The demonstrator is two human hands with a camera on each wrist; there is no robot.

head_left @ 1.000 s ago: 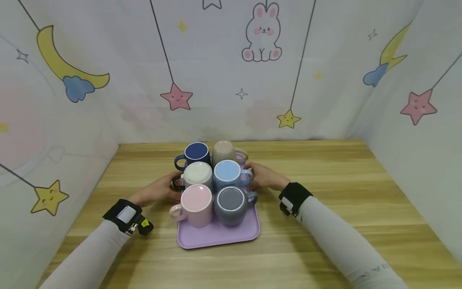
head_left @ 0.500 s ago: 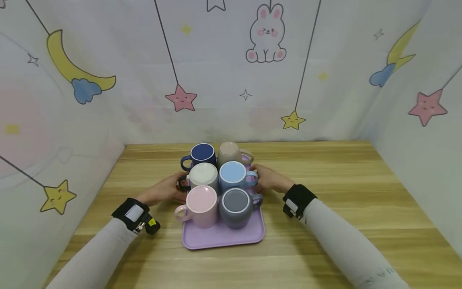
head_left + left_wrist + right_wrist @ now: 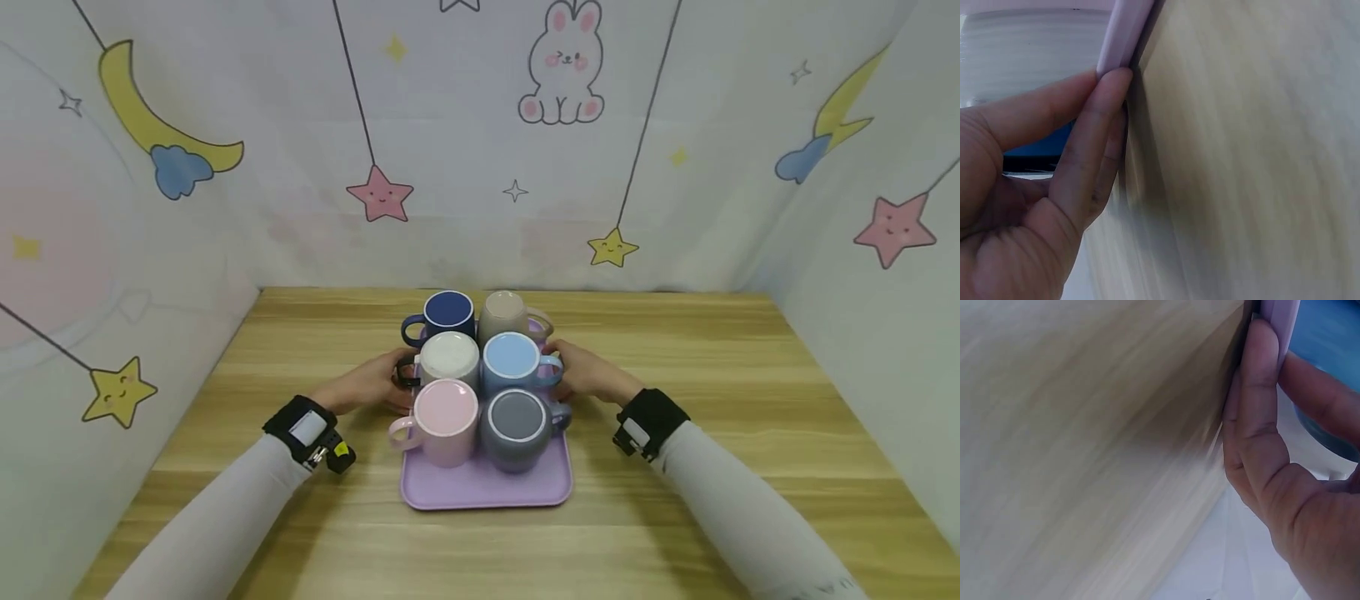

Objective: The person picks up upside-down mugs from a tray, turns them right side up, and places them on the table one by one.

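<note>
A lilac tray (image 3: 487,492) bears several mugs in two columns, seemingly bottoms up. At the back are a navy mug (image 3: 448,312) and a beige mug (image 3: 502,315). The middle pair is a white mug (image 3: 448,357) with a dark handle and a light blue mug (image 3: 512,357). In front stand a pink mug (image 3: 446,417) and a grey mug (image 3: 516,421). My left hand (image 3: 371,383) pinches the tray's left rim (image 3: 1122,34), thumb inside, fingers outside and below. Likewise, my right hand (image 3: 592,373) pinches the right rim (image 3: 1282,328). Whether the tray is off the table cannot be told.
The wood-grain table (image 3: 712,375) reaches well past the tray on both sides. White cloth walls (image 3: 450,117) with printed stars, a moon and a rabbit rise behind it and at the sides.
The tray with its mugs has shifted right across the table, both hands gripping it throughout. The head view has also swung slightly.
</note>
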